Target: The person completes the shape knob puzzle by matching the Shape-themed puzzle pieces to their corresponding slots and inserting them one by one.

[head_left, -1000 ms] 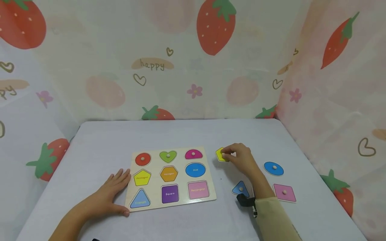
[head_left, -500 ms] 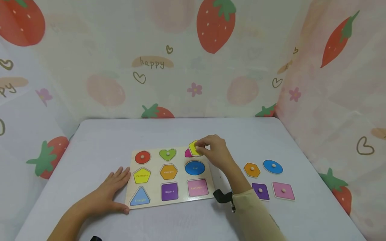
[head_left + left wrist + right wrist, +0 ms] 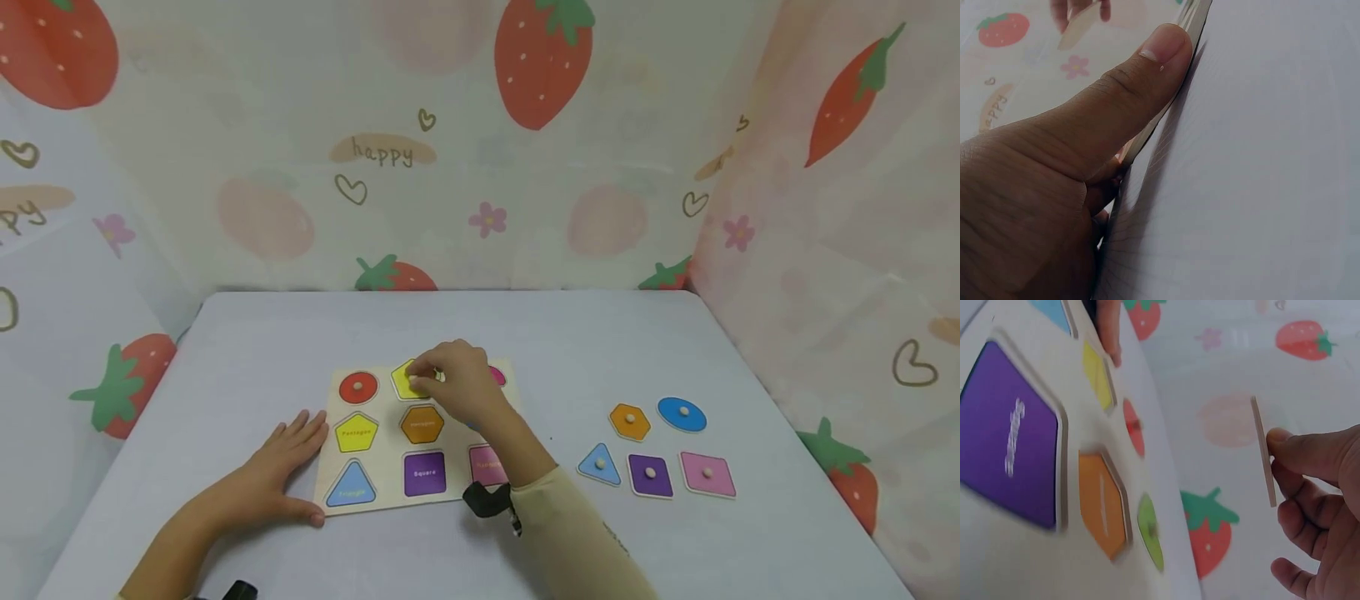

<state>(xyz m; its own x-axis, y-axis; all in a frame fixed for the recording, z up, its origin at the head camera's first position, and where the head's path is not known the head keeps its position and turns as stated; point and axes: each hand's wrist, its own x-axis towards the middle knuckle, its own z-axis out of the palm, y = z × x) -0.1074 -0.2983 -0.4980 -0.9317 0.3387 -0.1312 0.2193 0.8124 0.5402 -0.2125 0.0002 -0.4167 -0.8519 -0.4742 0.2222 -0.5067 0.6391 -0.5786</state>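
Between thumb and fingers, my right hand (image 3: pixel 461 383) pinches a yellow pentagon piece (image 3: pixel 403 382) by its knob. The piece hovers above the top row of the wooden shape board (image 3: pixel 390 500), in front of the green heart. In the right wrist view the piece is seen edge-on, apart from the board. My left hand (image 3: pixel 270 479) lies with straight fingers along the board's left edge, its thumb at the lower left corner. Yellow Pentagon (image 3: pixel 356 432), orange Hexagon (image 3: pixel 422 424), blue Triangle and purple Square (image 3: pixel 425 473) recesses show. The red circle (image 3: pixel 358 387) sits in its place.
Right of the board lie loose knobbed pieces: an orange hexagon (image 3: pixel 630 422), a blue oval (image 3: pixel 682 414), a blue triangle (image 3: pixel 599 464), a purple square (image 3: pixel 650 475) and a pink rectangle (image 3: pixel 707 474). A strawberry-print curtain (image 3: pixel 540 192) surrounds the white table.
My right hand has carried the yellow pentagon leftward from beside the board, past the magenta half-circle, to above the board's top middle. My left hand has stayed at the board's edge.
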